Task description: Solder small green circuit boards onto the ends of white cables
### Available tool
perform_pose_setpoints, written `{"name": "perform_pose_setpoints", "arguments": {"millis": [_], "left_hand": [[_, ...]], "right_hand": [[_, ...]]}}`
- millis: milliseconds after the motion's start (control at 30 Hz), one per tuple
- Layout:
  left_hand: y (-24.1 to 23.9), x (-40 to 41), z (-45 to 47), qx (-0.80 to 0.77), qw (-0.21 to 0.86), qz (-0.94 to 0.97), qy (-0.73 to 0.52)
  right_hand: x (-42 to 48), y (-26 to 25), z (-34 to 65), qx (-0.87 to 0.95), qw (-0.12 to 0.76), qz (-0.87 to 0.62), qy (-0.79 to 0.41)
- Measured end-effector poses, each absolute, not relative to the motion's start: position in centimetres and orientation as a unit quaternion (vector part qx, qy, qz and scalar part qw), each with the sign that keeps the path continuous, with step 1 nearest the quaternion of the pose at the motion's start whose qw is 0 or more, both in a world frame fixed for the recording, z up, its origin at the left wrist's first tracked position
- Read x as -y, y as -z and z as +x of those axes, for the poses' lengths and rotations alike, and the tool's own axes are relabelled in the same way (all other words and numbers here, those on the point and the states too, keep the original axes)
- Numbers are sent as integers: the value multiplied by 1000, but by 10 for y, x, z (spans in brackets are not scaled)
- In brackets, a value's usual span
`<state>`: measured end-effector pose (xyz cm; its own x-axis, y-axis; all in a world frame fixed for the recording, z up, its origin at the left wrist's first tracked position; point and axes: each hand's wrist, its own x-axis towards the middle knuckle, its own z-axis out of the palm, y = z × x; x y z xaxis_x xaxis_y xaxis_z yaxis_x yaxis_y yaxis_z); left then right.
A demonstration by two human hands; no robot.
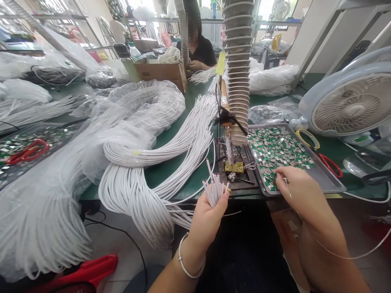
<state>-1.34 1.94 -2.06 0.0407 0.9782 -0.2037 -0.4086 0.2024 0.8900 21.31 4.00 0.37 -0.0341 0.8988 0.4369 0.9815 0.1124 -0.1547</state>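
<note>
My left hand point(210, 213) is closed around a bundle of white cables point(215, 189), their stripped, reddish tips pointing up. Over the near left part of a grey metal tray point(331, 188), my right hand point(297, 187) has its fingertips pinched together; what they hold, if anything, is hidden. Many small green circuit boards with silvery metal ends point(275, 142) lie in that tray. Between my hands a soldering iron point(228, 142) hangs tip down on a stand, above a yellow sponge point(234, 167). A thin white cable point(345, 257) runs across my right forearm.
Long coils of white cable point(134, 191) and plastic-wrapped bundles point(61, 195) cover the left side. A ribbed extraction hose point(238, 73) comes down beside the iron. A fan point(354, 101), yellow tape roll point(308, 139) and red-handled tool point(330, 165) are right. A person point(201, 51) sits opposite.
</note>
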Motion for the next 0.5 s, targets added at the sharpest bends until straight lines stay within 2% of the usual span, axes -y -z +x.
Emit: {"name": "perform_pose_setpoints", "arguments": {"millis": [267, 500], "left_hand": [[21, -20, -10, -454, 612, 365, -534], [24, -20, -11, -454, 621, 399, -499]], "right_hand": [[-36, -4, 205, 684, 334, -639, 110], [-23, -12, 178, 674, 423, -605, 27]]}}
